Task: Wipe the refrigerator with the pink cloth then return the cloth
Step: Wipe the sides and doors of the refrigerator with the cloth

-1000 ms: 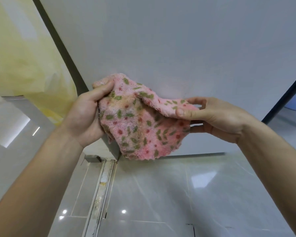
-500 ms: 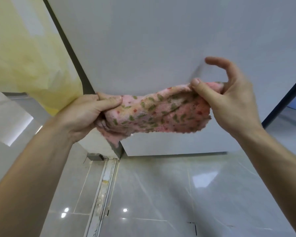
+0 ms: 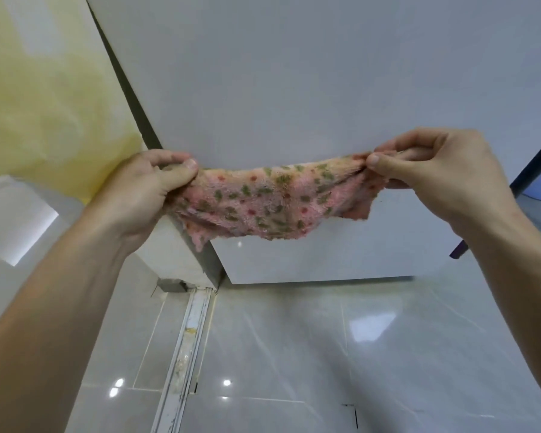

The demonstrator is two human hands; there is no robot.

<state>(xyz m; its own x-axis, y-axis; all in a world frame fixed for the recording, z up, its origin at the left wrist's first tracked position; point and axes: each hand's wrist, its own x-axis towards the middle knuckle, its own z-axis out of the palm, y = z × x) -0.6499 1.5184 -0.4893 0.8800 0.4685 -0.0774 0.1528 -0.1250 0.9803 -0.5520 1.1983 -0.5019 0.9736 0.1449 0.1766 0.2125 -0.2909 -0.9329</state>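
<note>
Both hands up: left hand (image 3: 144, 195) and right hand (image 3: 431, 179) each pinch an end of the pink cloth (image 3: 263, 201), stretched flat near the white refrigerator (image 3: 294, 89), likely readying a broad wiping face.

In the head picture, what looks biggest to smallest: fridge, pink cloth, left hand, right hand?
1. the fridge
2. the pink cloth
3. the left hand and the right hand: they look about alike, so I won't rank them.
</note>
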